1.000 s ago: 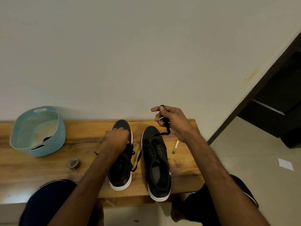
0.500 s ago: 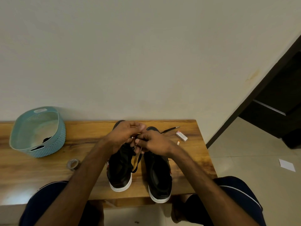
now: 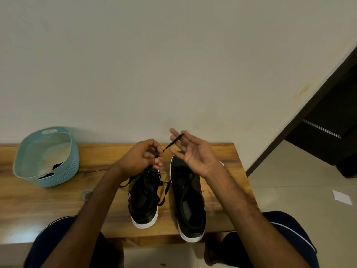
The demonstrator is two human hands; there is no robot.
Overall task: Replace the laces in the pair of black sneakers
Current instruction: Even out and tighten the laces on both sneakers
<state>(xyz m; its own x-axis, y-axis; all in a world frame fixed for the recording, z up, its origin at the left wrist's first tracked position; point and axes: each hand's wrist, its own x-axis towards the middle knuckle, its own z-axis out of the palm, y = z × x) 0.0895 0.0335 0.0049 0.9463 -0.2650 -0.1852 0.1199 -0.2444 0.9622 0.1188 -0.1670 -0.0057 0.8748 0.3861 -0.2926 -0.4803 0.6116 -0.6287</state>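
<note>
Head view: a thin black shoelace slants up and to the right above the toes of two black white-soled sneakers, which stand side by side on a wooden bench. The left hand pinches the lace's lower part between thumb and fingertips. Its free tip lies across the spread, straight fingers of the palm-up right hand. That hand is nearer the tip and looks best placed to close on it.

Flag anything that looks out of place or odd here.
Nothing looks damaged or spilled. A loose black lace trails slack between the left sneaker and the right sneaker rather than sitting threaded. A white paper scrap lies stray on the floor tiles at the right.
</note>
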